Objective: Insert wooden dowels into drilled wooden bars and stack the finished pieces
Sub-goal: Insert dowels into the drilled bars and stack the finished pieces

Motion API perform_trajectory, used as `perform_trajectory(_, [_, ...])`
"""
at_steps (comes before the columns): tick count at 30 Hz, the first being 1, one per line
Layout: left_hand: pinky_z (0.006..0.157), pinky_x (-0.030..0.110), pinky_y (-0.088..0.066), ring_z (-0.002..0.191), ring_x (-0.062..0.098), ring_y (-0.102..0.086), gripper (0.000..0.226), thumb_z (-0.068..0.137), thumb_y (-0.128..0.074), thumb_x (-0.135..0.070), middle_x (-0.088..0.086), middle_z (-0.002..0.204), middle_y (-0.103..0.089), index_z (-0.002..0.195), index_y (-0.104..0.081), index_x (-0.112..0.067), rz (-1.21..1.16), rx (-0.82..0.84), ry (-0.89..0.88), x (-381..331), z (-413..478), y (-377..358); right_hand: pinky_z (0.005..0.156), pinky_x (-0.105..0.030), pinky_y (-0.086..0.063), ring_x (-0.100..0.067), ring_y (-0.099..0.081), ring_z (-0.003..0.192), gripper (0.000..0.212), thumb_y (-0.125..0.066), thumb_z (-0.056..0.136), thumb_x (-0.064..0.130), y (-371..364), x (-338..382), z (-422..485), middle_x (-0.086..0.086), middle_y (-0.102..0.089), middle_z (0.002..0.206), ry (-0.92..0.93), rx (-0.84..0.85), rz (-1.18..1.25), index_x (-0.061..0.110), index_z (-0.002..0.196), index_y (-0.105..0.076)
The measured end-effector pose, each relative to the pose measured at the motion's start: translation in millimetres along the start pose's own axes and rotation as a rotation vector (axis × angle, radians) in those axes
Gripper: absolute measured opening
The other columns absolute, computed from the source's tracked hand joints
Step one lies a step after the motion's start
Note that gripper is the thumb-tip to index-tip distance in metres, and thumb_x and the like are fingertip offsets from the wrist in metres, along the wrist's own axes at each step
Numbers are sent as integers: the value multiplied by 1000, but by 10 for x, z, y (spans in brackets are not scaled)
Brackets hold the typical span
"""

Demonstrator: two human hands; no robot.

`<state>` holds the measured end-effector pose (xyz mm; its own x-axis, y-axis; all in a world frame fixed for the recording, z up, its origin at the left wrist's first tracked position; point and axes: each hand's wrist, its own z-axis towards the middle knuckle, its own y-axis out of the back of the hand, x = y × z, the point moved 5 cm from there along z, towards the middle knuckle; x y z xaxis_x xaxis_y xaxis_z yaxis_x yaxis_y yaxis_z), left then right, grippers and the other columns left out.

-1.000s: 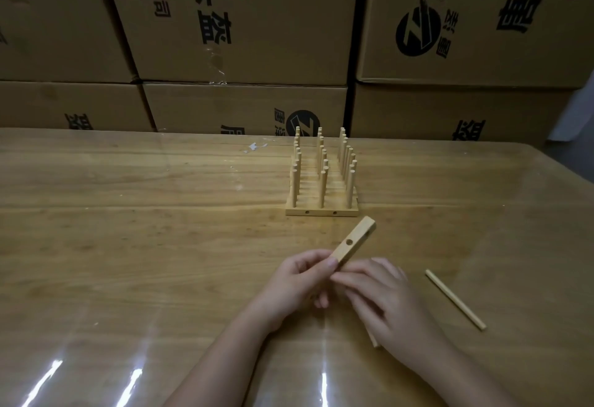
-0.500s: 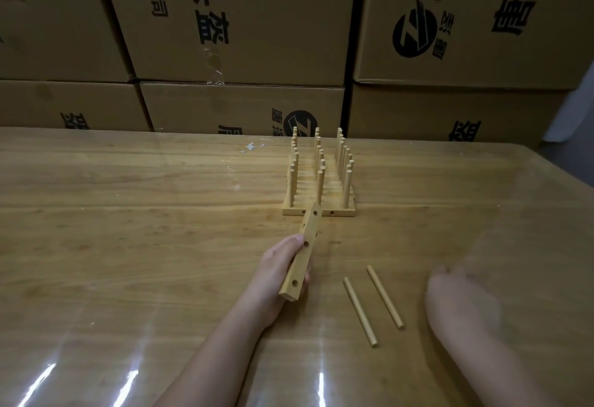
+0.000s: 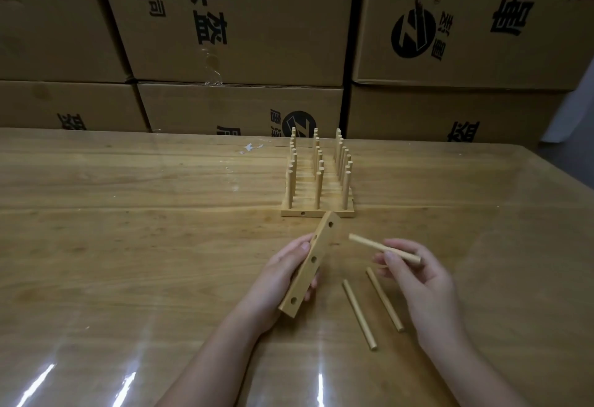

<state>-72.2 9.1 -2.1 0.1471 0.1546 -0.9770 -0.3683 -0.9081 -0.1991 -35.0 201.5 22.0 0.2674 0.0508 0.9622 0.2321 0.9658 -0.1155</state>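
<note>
Wood bar [image 3: 303, 279] in left fingers [image 3: 303, 246]; right fingers [image 3: 390, 258] pinch one dowel [image 3: 366, 242]; two dowels [image 3: 358, 315] [image 3: 384, 299] loose.

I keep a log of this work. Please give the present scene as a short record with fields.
left hand: grips the bar, tilted, visible holes empty
right hand: pinches one dowel, pointed at the bar, not inserted
loose dowels: two, lying on the table
finished pieces: bars with upright dowels, in a row beyond the hands
behind: cardboard boxes
</note>
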Motion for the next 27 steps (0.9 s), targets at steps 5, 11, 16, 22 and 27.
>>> perform_trajectory(5, [52,21,-48,63,9,-60,47,84,-51,-44,-3,71,-65,129,-55,-34,101,66,7,-14,-25,-65,59,-17,-53,-15,-69,73,22,-65,73,18,20,-101,78,-12,-72,81,-133,-8,144,9,93,-66])
perform_trajectory(11, [52,21,-48,62,8,-60,42,84,-51,-42,-3,69,-64,125,-57,-36,97,57,13,-25,-32,-83,59,-18,-53,-16,-69,73,28,-66,71,21,15,-178,93,-12,-73,85,-162,19,122,7,94,-62])
perform_trajectory(16, [51,22,-48,61,8,-59,46,83,-51,-42,-2,67,-63,128,-56,-33,96,58,8,-34,-37,-80,57,-16,-52,-11,-67,67,13,-64,81,10,16,-233,94,-9,-73,81,-159,57,51,8,93,-63])
perform_trajectory(22, [50,22,-48,60,9,-59,43,82,-52,-41,-1,67,-63,124,-58,-34,94,49,1,-33,-33,-64,54,-16,-49,-6,-60,56,10,-64,84,8,45,-251,106,-4,-69,65,-90,58,-119,15,89,-69])
perform_trajectory(27, [51,22,-49,61,9,-61,35,79,-55,-43,-4,73,-67,112,-65,-43,128,-6,-7,-32,-36,-50,64,-3,-42,11,-59,73,20,-65,83,26,75,-139,77,24,-67,71,29,59,-414,44,92,-66])
